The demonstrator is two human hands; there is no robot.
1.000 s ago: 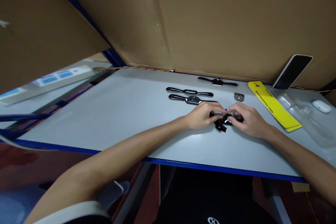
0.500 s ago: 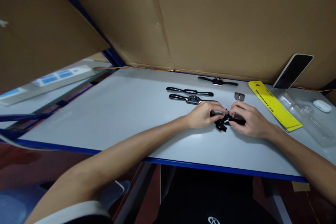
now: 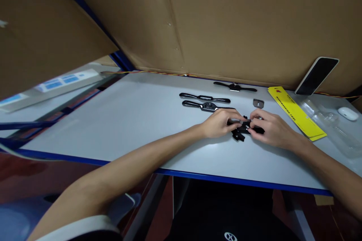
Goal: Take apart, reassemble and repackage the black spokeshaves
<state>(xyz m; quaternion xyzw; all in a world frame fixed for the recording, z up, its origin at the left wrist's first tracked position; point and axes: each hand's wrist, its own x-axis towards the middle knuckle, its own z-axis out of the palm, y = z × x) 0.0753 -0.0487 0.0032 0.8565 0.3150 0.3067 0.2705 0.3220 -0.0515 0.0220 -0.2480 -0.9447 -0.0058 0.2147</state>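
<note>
My left hand (image 3: 217, 123) is closed around the left side of a black spokeshave (image 3: 242, 129) low over the table, its thumb and fingers near the middle. From the right, my right hand (image 3: 268, 128) pinches a small silver screw-like part (image 3: 247, 128) close to the spokeshave's centre. A dark notched piece (image 3: 238, 136) sticks out below the fingers. Much of the spokeshave's handles is hidden by my hands. Just beyond my left hand lies another black spokeshave (image 3: 208, 106), partly covered by it. A grey slotted blade (image 3: 258, 103) rests behind my right hand.
Farther back lie a slim black spokeshave frame (image 3: 204, 98) and a spokeshave with a silver blade (image 3: 234, 87). At right are a yellow card (image 3: 296, 113), clear plastic packaging (image 3: 339, 131), a white case (image 3: 347, 113) and a leaning phone (image 3: 316, 76). Cardboard walls (image 3: 226, 26) stand behind.
My right hand has drawn slightly up and right from the spokeshave's centre, and the small silver part now shows at its fingertips. My left hand has stayed nearly still.
</note>
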